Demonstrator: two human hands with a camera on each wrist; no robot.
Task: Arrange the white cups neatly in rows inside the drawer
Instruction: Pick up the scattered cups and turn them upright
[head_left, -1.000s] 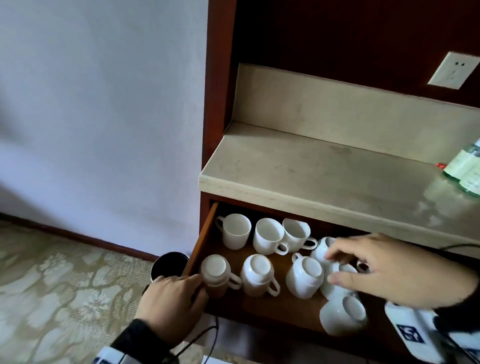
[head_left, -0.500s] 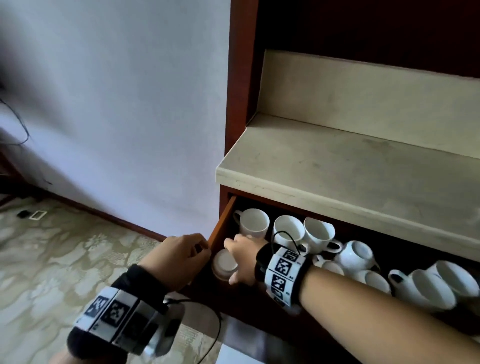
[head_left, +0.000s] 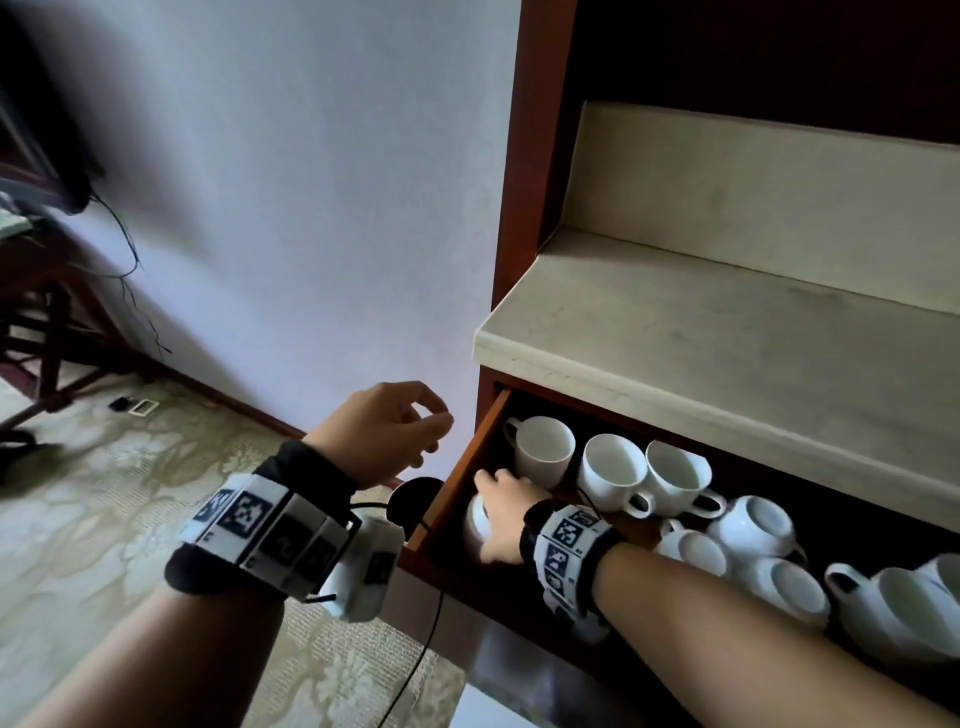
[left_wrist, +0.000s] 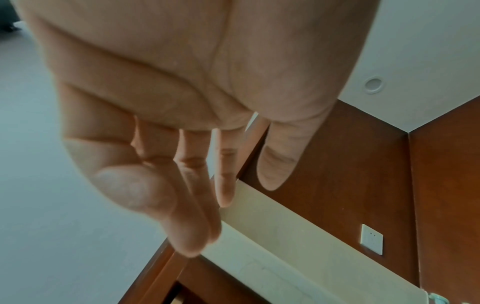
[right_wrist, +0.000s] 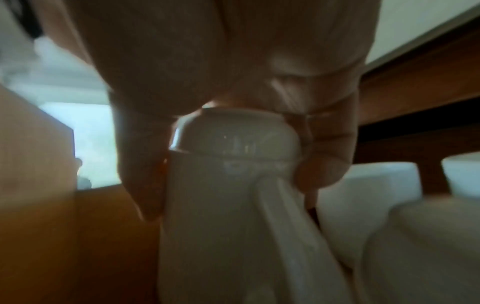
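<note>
The wooden drawer (head_left: 451, 480) stands pulled out under the stone counter. Three upright white cups (head_left: 543, 449) line its back, and several more lie jumbled at the right (head_left: 750, 530). My right hand (head_left: 501, 519) reaches across into the front left corner and grips an upside-down white cup (head_left: 475, 522) from above; in the right wrist view my fingers (right_wrist: 141, 174) wrap round the upside-down cup (right_wrist: 228, 185). My left hand (head_left: 410, 431) hovers left of the drawer side, fingers loosely bent, holding nothing. The left wrist view shows the left hand (left_wrist: 215, 195) empty as well.
A beige stone counter (head_left: 727, 338) overhangs the drawer's back. A dark round bin (head_left: 413, 499) stands on the patterned carpet by the drawer's left side. A cable hangs from my left wrist. A wooden chair (head_left: 41, 332) stands far left by the wall.
My right hand crossed from the right cups to the front left cup and took hold of it. My left hand let go of the drawer edge and rose away from it. The view turned left.
</note>
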